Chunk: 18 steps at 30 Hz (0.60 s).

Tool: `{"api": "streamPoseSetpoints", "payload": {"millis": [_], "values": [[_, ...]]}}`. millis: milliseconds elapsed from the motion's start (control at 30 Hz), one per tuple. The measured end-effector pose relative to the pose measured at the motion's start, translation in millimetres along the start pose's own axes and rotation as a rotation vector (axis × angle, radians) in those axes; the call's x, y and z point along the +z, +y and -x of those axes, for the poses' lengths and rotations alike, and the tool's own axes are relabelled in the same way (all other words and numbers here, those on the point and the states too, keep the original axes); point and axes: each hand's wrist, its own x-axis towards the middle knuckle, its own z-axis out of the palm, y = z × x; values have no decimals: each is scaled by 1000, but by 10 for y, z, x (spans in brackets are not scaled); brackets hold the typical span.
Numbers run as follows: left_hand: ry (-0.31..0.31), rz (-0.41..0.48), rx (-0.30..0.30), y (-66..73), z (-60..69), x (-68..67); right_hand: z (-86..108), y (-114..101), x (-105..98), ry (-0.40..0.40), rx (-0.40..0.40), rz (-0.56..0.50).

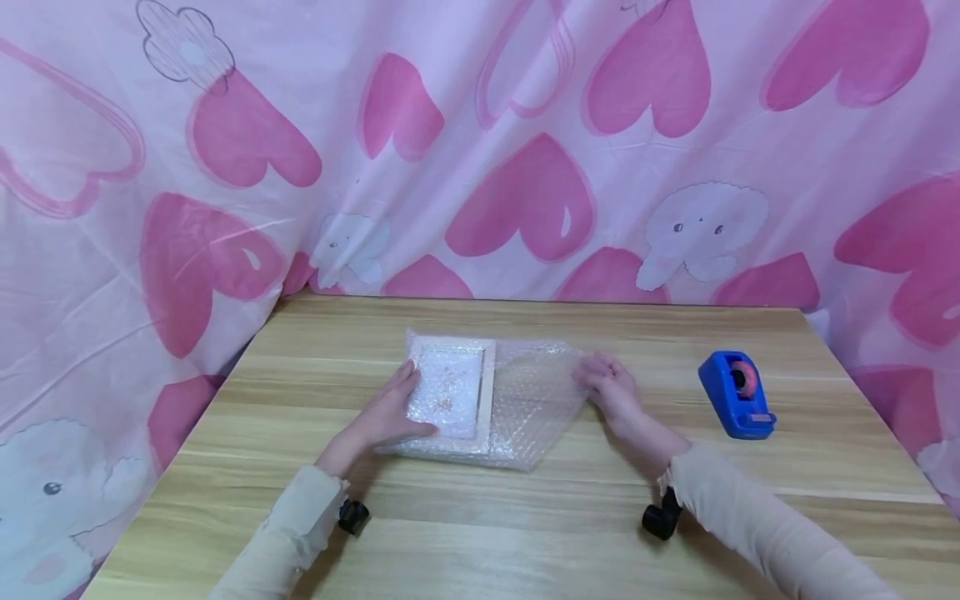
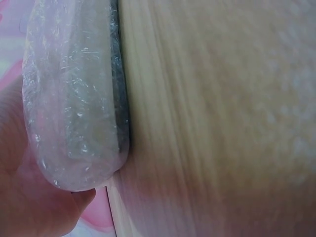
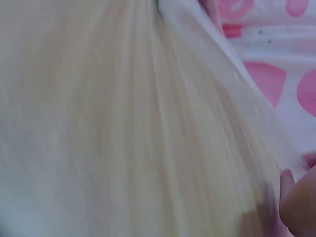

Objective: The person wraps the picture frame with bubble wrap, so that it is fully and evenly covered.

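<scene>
A light-framed picture frame (image 1: 487,396) lies on the table under clear bubble wrap (image 1: 536,400), whose loose end spreads out to its right. My left hand (image 1: 386,407) grips the wrapped frame at its left side, thumb near the front edge. Seen from the left wrist, the bubble wrap (image 2: 84,108) rounds the frame's end against the palm of the left hand (image 2: 34,197). At the far right end of the sheet, my right hand (image 1: 611,390) pinches the film's edge. The right wrist view has the bubble wrap (image 3: 222,69) stretched taut towards the right hand's fingertips (image 3: 287,185).
A blue tape dispenser (image 1: 738,400) with a pink roll stands on the wooden table (image 1: 487,533), to the right of my right hand. A pink heart-patterned cloth (image 1: 517,200) hangs behind the table and along its sides.
</scene>
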Motion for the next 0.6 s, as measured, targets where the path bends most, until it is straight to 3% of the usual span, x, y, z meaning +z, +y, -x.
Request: {"api": "streamPoseSetpoints", "payload": {"millis": [133,333,600], "values": [[-4,1,-2,6,1,1,128,73,136,-20,21,-90],[-5,-5,-3,-4,0,10,300,145,310,-128,24,-122],[-9,4,-10,8,4,-4,357,53,560,-216,-10,-192]]}}
